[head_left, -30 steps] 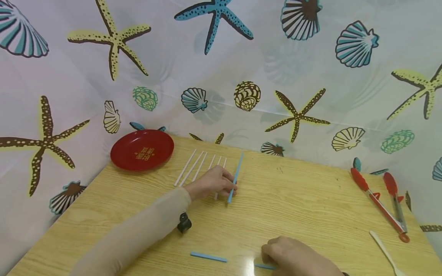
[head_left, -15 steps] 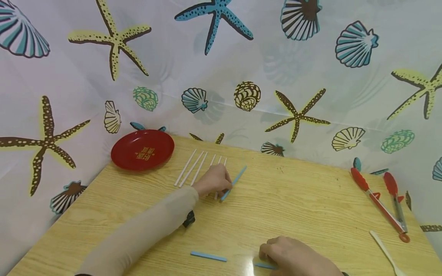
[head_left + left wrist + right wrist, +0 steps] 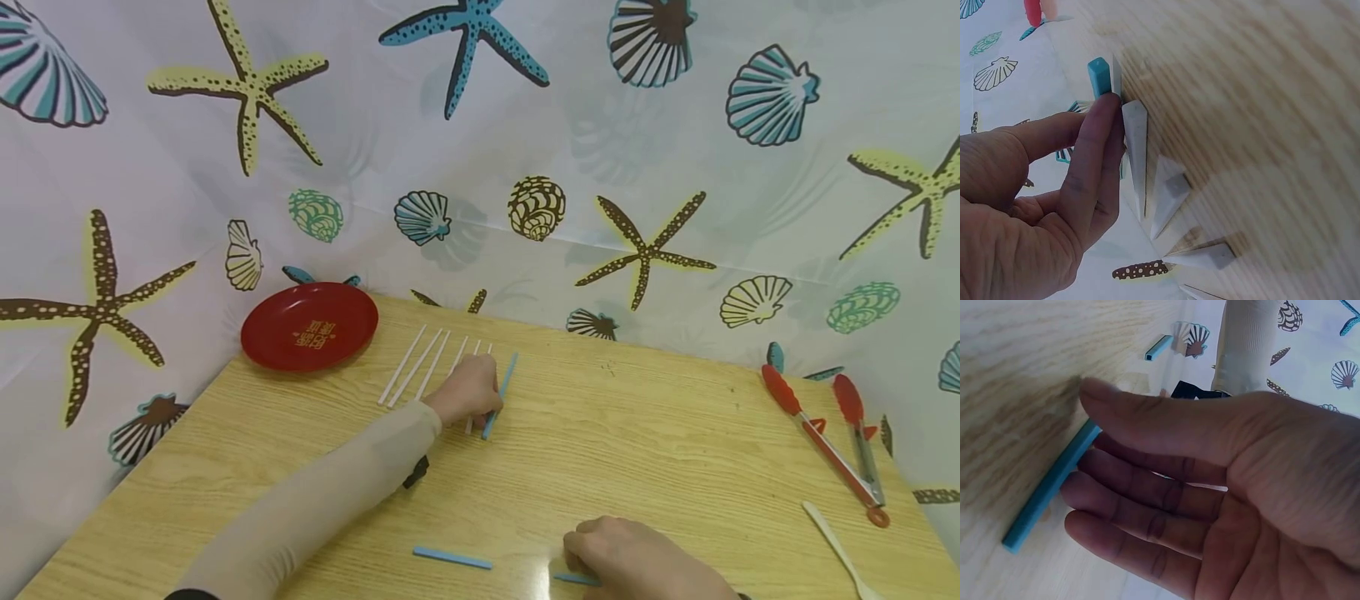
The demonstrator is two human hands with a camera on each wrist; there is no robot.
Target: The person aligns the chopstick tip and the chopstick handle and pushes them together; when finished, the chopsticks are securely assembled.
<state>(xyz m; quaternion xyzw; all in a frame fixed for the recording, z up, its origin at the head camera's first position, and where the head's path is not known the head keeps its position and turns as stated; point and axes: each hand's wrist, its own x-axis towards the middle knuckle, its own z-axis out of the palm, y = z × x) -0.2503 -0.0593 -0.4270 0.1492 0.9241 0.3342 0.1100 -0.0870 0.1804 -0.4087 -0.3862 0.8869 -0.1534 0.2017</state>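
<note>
My left hand pinches a blue chopstick beside a row of white chopsticks. In the left wrist view its blue end pokes out past the fingertips, close alongside a white chopstick. At the front, my right hand holds another blue chopstick low at the table; the right wrist view shows this chopstick running out between thumb and fingers, its far part hidden by the thumb. A third blue chopstick lies to the left of that hand.
A red plate with gold characters stands at the back left. Two red-tipped tongs and a pale spoon lie on the right of the wooden table. A shell-patterned cloth hangs behind.
The blue chopstick in my left hand has come left and lower, swung to a slant, then turned back nearly in line with the white row. My right hand has hardly moved.
</note>
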